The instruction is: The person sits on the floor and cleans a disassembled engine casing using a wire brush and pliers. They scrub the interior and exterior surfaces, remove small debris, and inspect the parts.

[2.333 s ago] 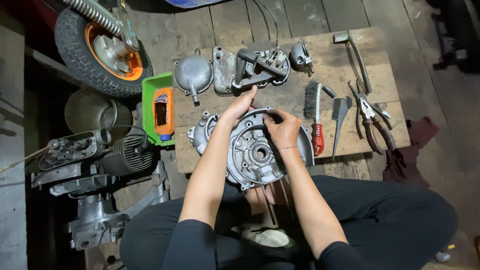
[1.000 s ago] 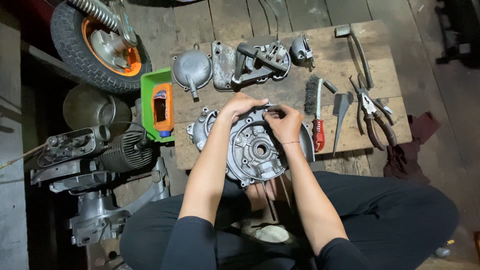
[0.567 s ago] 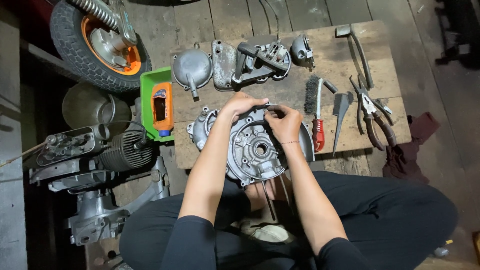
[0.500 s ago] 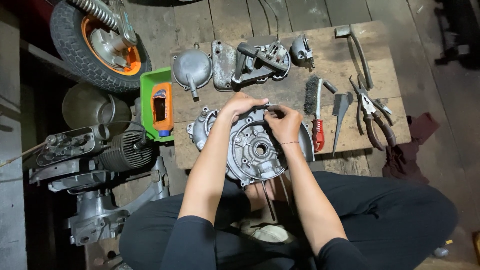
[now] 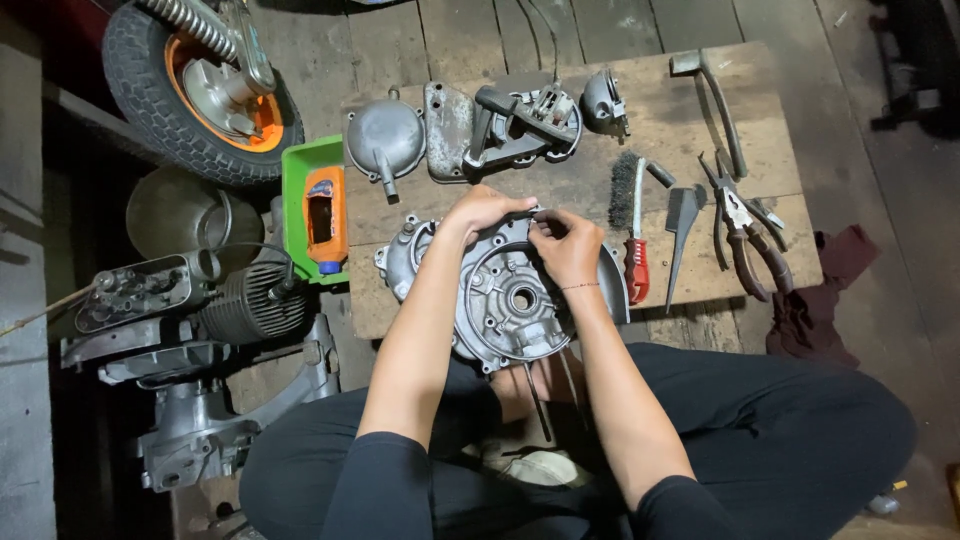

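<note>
A grey metal engine case half (image 5: 510,300) lies at the near edge of a wooden board (image 5: 670,120), partly over my lap. My left hand (image 5: 480,208) rests on the case's far rim with its fingers curled over the edge. My right hand (image 5: 568,245) sits just right of it, fingertips pinched on a small dark part at the same rim. What the pinched part is cannot be made out. Both forearms cross over the case.
On the board lie a round cover (image 5: 385,138), a flat cover (image 5: 447,118), a lever assembly (image 5: 520,125), a wire brush (image 5: 628,215), a wedge tool (image 5: 680,235), pliers (image 5: 745,230) and a hammer (image 5: 712,95). A green tray with an orange bottle (image 5: 324,218), a wheel (image 5: 195,90) and an engine block (image 5: 190,320) lie to the left.
My left hand has come down from the lever assembly onto the case rim beside my right hand. In the last half second nothing visibly moves.
</note>
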